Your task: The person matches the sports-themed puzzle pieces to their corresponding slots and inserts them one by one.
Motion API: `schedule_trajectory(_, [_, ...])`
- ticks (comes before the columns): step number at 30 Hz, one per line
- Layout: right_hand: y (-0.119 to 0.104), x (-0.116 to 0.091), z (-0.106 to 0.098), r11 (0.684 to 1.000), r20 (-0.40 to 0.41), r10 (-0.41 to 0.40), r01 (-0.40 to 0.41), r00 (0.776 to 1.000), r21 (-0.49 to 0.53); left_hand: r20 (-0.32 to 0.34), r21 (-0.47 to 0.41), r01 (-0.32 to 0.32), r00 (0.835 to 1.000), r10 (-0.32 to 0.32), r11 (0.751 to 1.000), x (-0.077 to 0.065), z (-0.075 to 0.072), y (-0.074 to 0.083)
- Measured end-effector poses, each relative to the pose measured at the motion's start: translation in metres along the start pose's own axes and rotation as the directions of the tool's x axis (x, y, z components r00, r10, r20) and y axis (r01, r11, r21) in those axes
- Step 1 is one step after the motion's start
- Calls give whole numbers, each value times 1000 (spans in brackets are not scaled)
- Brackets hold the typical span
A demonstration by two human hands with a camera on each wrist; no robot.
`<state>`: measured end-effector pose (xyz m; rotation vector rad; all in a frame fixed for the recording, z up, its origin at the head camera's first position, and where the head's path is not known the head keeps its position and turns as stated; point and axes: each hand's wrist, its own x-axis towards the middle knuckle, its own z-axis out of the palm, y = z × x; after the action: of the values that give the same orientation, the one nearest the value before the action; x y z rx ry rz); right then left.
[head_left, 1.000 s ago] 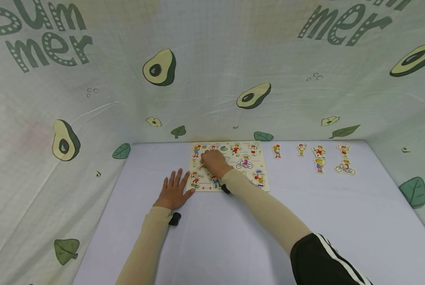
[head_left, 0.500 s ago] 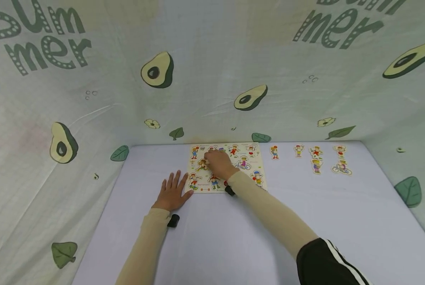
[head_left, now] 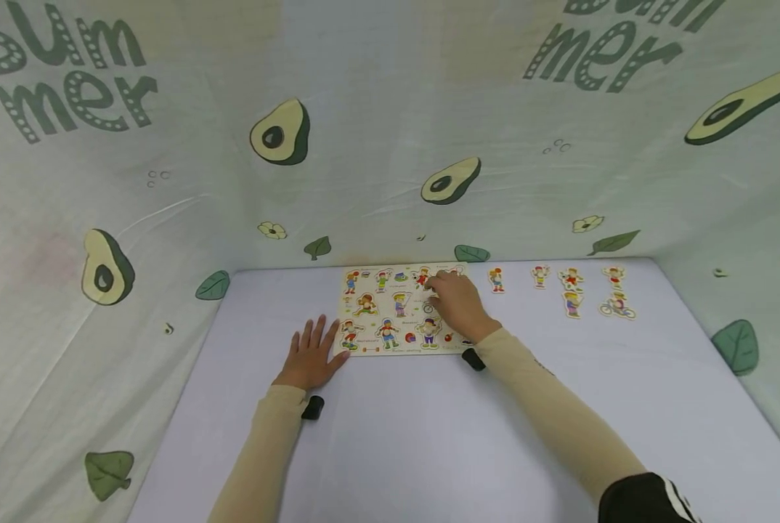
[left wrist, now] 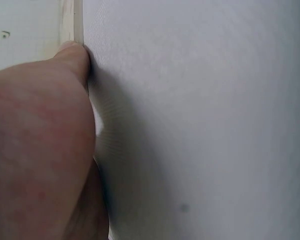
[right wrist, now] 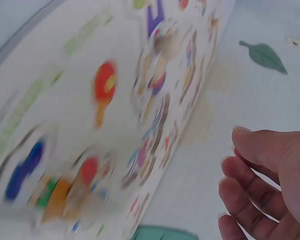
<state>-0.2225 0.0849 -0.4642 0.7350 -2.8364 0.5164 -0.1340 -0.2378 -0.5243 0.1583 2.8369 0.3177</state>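
Note:
A puzzle board (head_left: 412,319) with cartoon children doing sports lies at the back of the table. My left hand (head_left: 308,358) rests flat and spread at its left edge. In the left wrist view that hand's thumb (left wrist: 72,57) touches the edge of the board (left wrist: 72,20). Over the board's right part hovers my right hand (head_left: 457,301), fingers loosely bent and nothing between them; it hides several figures there. The right wrist view shows the same hand (right wrist: 270,180) with a gap between thumb and fingers, beside the blurred board. A figure with a stick (head_left: 399,304) shows mid-board.
Several loose puzzle pieces lie right of the board: one with a red ball (head_left: 497,280) nearest it, a cyclist (head_left: 617,306) farthest right, others (head_left: 572,303) between. A white cloth (head_left: 364,218) printed with avocados and leaves hangs behind the white table (head_left: 416,436).
My right hand has moved right, from the board's middle to its right part, uncovering the figure with a stick. The left hand stays put. The head view has shifted slightly.

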Motion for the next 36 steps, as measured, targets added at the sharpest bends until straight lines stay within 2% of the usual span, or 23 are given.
schedule_trajectory(7, [34, -26, -19, 997, -38, 81, -82, 996, -5, -6, 4, -2, 1000, 2, 1000, 1, 3, -3])
schedule_trajectory(17, [78, -61, -30, 985, -47, 164, -166, 985, -40, -14, -2, -9, 1000, 9, 1000, -1, 2, -2])
schedule_trajectory(26, [119, -88, -39, 982, -107, 169, -176, 980, -66, -20, 3, -13, 1000, 13, 1000, -2, 1, -1])
schedule_trajectory(36, [152, -106, -49, 975, -111, 194, -203, 975, -84, -11, 19, -14, 1000, 14, 1000, 0, 0, -2])
